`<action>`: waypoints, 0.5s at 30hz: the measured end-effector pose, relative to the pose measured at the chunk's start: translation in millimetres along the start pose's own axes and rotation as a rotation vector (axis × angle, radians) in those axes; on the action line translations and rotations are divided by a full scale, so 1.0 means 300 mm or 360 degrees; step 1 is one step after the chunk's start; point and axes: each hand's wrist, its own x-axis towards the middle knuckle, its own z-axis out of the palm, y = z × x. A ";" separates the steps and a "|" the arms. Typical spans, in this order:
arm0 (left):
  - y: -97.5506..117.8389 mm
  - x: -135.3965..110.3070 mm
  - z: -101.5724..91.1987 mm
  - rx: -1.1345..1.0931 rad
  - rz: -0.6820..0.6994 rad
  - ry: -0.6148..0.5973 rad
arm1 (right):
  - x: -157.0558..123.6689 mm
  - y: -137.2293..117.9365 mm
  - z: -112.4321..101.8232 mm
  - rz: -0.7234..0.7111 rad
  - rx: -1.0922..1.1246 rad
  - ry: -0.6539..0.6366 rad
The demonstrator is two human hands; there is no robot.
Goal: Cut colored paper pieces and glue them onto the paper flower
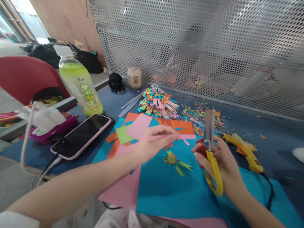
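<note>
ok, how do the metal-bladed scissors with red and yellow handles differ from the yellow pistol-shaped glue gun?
The scissors are held in the bare right hand; the glue gun lies unheld.
The scissors show no cord; the glue gun trails a black cord.
Both have yellow parts.

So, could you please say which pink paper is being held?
The narrow strip in the left hand; the wider pink rectangle beside that hand lies partly over a green piece.

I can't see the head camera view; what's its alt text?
Left hand holding a pink strip, right hand holding scissors, above a blue sheet where a green-orange rosette lies. Beyond lie colourful scraps and a yellow glue gun.
</note>
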 end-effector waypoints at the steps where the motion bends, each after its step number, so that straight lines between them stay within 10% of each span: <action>1: -0.007 -0.006 0.005 0.0042 -0.0020 -0.0070 | -0.001 -0.006 0.005 0.0004 0.0059 0.0040; 8: -0.036 -0.036 0.029 0.0147 -0.0305 -0.0312 | -0.004 -0.020 0.007 0.0033 0.0297 0.0108; 15: 0.005 -0.004 0.005 0.0016 -0.0224 -0.0061 | 0.019 -0.021 -0.009 0.0045 0.0317 0.0287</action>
